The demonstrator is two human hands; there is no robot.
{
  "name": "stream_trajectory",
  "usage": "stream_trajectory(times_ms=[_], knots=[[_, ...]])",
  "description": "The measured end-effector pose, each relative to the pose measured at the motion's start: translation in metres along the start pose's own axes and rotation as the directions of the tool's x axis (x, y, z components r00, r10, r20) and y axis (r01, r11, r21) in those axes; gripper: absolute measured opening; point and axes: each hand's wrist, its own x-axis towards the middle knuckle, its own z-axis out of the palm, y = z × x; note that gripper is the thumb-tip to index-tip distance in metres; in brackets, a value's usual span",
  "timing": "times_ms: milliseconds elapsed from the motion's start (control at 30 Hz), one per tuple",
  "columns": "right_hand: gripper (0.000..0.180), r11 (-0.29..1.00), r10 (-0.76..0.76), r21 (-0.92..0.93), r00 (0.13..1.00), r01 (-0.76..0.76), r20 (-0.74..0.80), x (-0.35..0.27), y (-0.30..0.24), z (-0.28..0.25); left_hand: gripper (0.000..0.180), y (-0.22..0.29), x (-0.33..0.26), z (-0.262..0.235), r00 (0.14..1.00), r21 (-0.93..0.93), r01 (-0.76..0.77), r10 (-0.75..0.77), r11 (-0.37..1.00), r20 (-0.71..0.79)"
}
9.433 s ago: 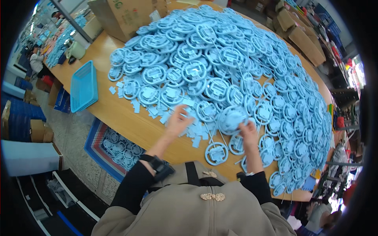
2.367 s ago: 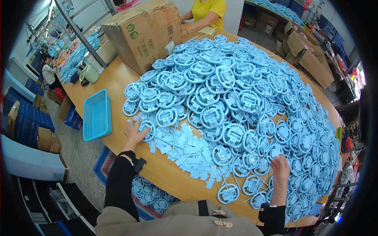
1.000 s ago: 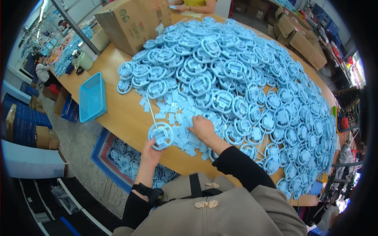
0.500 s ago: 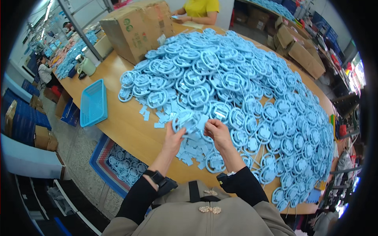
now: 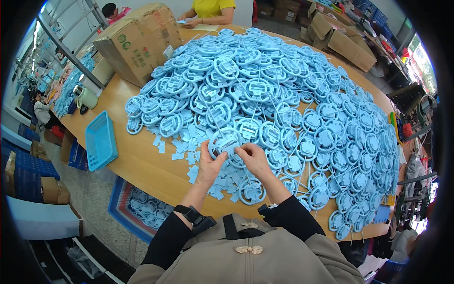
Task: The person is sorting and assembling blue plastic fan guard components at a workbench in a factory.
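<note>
A round light-blue plastic ring part (image 5: 218,138) with a flat middle is in my left hand (image 5: 206,166), the fingers and thumb closed on its left edge. My right hand (image 5: 255,161) pinches a small flat light-blue plate (image 5: 231,148) at its right end. That plate lies against the middle of the ring part, though whether it is seated there cannot be made out. Just below and left of my hands, loose small plates (image 5: 190,135) are scattered on the table. A large heap of similar ring parts (image 5: 257,87) rises beyond and to the right.
On the wooden table (image 5: 137,154), a blue plastic basket (image 5: 100,142) stands at the left edge. A cardboard box (image 5: 137,45) is at the far left of the heap. Below the table's edge, a bin (image 5: 124,208) holds more ring parts. Across the table sits a person in yellow (image 5: 213,10).
The small plate in my right hand has come down from upright beside the ring part to its middle. The ring part now faces up more squarely. The whole view has shifted slightly.
</note>
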Motion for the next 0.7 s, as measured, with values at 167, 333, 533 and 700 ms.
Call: stream_trajectory(times_ms=[167,333,533,700], knots=[[0.041,0.901,-0.011,0.432,0.994,-0.038,0.111,-0.006,-0.010,-0.003,0.045,-0.002,-0.001,-0.006,0.996,0.009,0.066,-0.067,0.998,0.067],[0.038,0.904,0.036,0.426,0.999,-0.035,0.005,-0.013,0.000,-0.006,0.043,-0.006,-0.003,0.014,0.999,0.228,-0.004,-0.007,0.974,0.047],[0.032,0.935,0.050,0.354,0.983,0.016,-0.178,-0.036,0.031,-0.038,0.052,-0.049,0.007,0.034,0.980,0.449,0.030,-0.115,0.893,0.162],[0.024,0.979,0.104,0.204,0.849,0.005,-0.518,-0.027,0.058,-0.116,0.042,-0.063,0.042,-0.117,0.943,0.688,0.123,0.131,0.715,-0.305]])
